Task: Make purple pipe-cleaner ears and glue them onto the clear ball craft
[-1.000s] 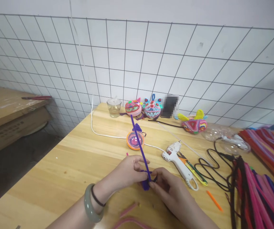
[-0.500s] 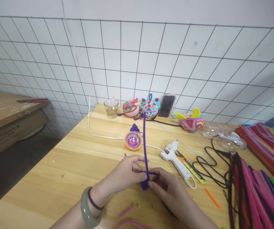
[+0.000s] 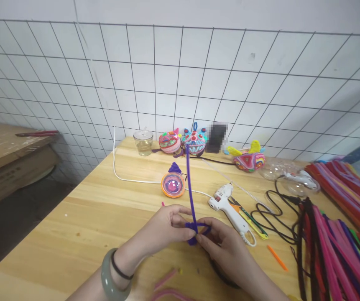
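1. Purple pipe cleaner stood nearly upright above the desk, its lower end bent into a small loop between both hands.
2. Left hand came in from the left, thumb and fingers pressed together on the loop's left side, pinching the pipe cleaner.
3. Right hand came in from the lower right, fingertips pinching the loop's right side, touching the left hand's tips.
4. Left wrist wore a grey-green bangle and a dark hair tie.
5. Pink pipe cleaner pieces lay on the desk just below the hands.
6. White glue gun lay just right of the hands, with scissors beside it.
7. Orange-rimmed clear half-ball sat behind the hands, with a purple cone at its far edge.
8. Glass cup and three colourful pipe-cleaner figures stood along the desk's far edge by the wire grid wall.
9. Pile of coloured pipe cleaners covered the desk's right side, with black cable next to it.
10. White cord ran along the desk's left part.
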